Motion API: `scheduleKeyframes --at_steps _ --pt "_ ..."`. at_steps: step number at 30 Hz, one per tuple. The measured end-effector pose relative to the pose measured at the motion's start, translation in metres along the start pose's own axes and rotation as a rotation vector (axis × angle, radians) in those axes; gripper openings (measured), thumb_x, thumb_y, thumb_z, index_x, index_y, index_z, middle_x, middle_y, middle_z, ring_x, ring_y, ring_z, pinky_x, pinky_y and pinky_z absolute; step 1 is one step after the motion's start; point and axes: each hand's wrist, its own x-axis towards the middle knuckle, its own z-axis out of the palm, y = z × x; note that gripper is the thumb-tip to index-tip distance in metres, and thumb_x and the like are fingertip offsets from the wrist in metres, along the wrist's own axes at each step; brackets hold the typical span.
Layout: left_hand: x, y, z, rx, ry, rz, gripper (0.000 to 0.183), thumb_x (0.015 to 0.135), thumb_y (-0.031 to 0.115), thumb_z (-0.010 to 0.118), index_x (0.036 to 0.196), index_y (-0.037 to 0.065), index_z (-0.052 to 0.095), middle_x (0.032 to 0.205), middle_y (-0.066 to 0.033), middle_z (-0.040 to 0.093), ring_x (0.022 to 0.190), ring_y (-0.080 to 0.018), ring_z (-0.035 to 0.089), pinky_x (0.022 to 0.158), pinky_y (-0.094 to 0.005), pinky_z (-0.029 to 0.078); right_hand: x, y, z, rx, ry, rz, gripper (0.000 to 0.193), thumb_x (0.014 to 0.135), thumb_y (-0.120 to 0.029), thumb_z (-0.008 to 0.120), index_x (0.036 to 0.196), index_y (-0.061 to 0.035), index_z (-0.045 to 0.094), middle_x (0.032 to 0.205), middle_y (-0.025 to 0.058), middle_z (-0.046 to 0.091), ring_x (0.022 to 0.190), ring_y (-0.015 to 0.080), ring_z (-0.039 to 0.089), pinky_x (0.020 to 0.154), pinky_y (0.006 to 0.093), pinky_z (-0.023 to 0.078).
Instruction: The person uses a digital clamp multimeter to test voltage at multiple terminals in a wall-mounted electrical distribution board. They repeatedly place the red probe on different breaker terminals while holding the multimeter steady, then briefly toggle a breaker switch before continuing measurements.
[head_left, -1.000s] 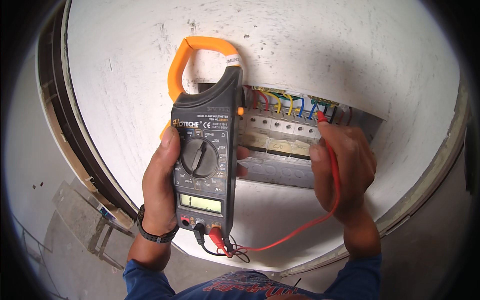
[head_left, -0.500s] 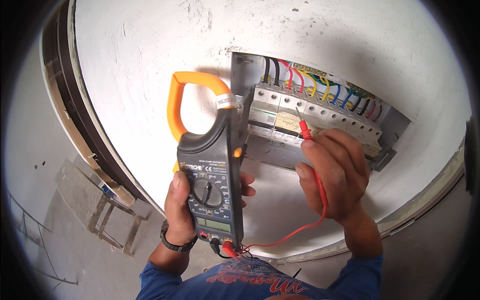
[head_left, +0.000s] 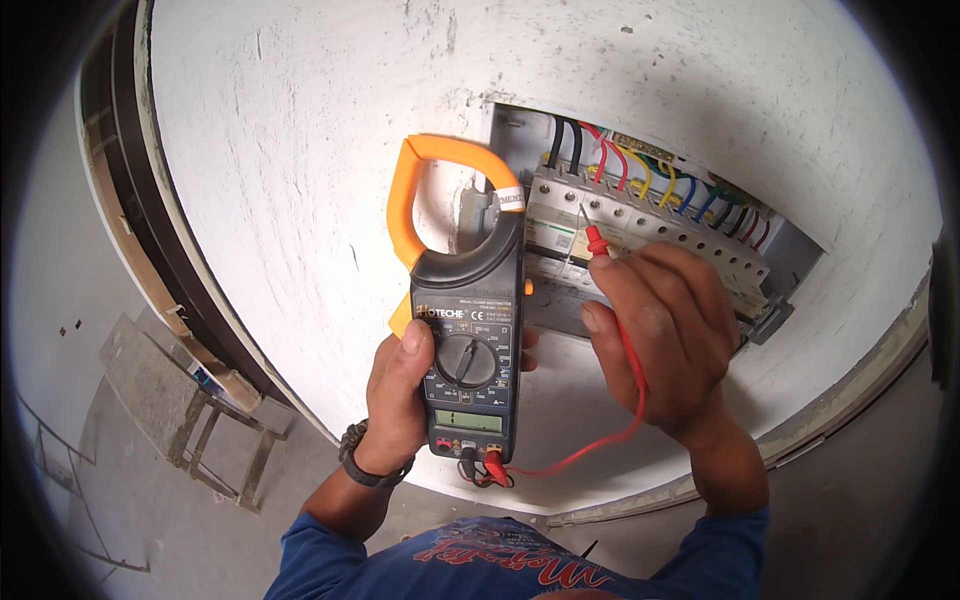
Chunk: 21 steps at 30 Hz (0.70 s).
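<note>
the breaker row [head_left: 690, 238] sat in a recessed metal box, with coloured wires [head_left: 645, 182] entering along its upper edge. to the left of the breaker row and lower, the left hand [head_left: 398, 400] had its grip wrapped round the clamp meter [head_left: 468, 290], thumb on the near edge and fingertips showing past the far one. just below the breaker row, the right hand [head_left: 665, 330] had its grip pinched on the red probe [head_left: 597, 242], whose thin tip lay over the row's left part; whether it touched could not be told. the red lead [head_left: 590, 448] sagged below the breaker row to the meter. a slip seemed the main risk: with the probe pinched near its front, a small roll of the fingers might have skated the tip onto a neighbouring terminal. a tug on the lead, or the meter swinging into the box edge, could have caused the same.
</note>
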Motion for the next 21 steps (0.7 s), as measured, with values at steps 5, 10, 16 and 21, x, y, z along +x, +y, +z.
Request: scheduleKeyframes --at_steps 5,10,16,21 --pt "0.002 -0.001 0.001 0.091 0.018 -0.001 0.093 0.104 0.076 0.035 0.149 -0.004 0.05 0.122 -0.0311 0.071 0.104 -0.0398 0.076 0.082 -0.0418 0.067 0.007 -0.002 0.004 -0.024 -0.011 0.013 0.037 0.079 -0.01 0.084 0.113 -0.0027 0.074 0.091 0.0082 0.071 0.088 0.0274 0.068 0.073 0.0394 0.057" --pt "0.002 0.0 -0.001 0.097 0.017 -0.006 0.093 0.104 0.076 0.035 0.149 -0.004 0.05 0.122 -0.0309 0.071 0.104 -0.0403 0.076 0.083 -0.043 0.066 0.013 -0.005 0.009 0.007 -0.034 0.004 0.038 0.08 -0.01 0.085 0.115 -0.0017 0.074 0.094 0.0092 0.072 0.09 0.0281 0.067 0.073 0.0395 0.056" --pt "0.002 0.001 -0.002 0.095 0.01 -0.019 0.094 0.104 0.075 0.037 0.149 -0.006 0.05 0.123 -0.0311 0.071 0.105 -0.0413 0.076 0.088 -0.0449 0.065 0.018 -0.002 0.015 0.016 -0.064 0.022 0.04 0.079 -0.008 0.086 0.115 0.0014 0.072 0.091 0.0097 0.069 0.086 0.0285 0.065 0.071 0.0395 0.054" --pt "0.002 -0.001 -0.003 0.065 0.031 -0.027 0.096 0.102 0.076 0.04 0.15 -0.006 0.049 0.123 -0.0311 0.071 0.107 -0.041 0.076 0.088 -0.0448 0.065 0.022 0.002 0.025 -0.042 -0.009 -0.02 0.037 0.079 -0.018 0.087 0.109 -0.0012 0.073 0.082 0.0039 0.062 0.077 0.0228 0.059 0.062 0.0353 0.049"
